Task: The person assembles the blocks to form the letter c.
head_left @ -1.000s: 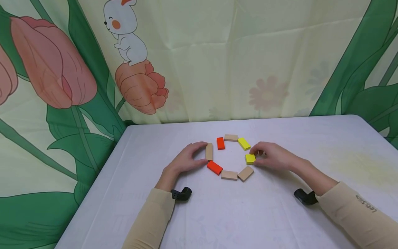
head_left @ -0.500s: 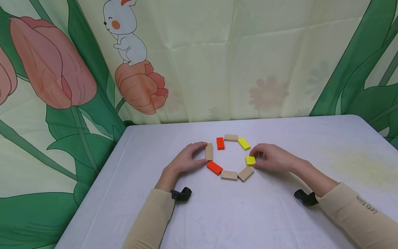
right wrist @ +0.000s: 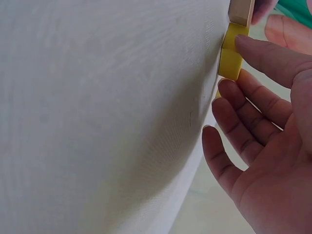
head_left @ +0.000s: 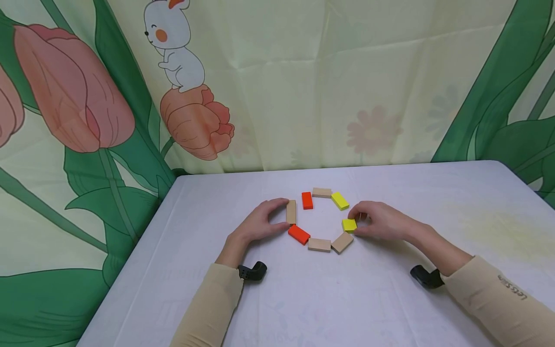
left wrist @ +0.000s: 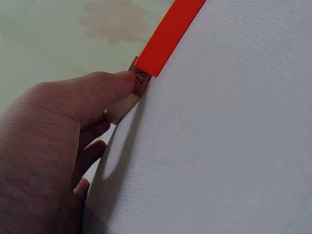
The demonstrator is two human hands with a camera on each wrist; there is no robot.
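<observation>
Shifted slightly nearer (head view): yellow block on the white cloth, pinched by the right hand. Left wrist view: left hand pinching a wooden block against a red block. Right wrist view: yellow block abutting a second wooden block.

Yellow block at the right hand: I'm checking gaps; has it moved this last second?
Yes: the nearer yellow block shifted slightly away from the far yellow block, toward the angled wooden block, which stayed put.

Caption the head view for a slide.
Left hand pinches a plain wooden rectangular block, right hand a bright yellow block, in a gapped block ring on white cloth.
</observation>
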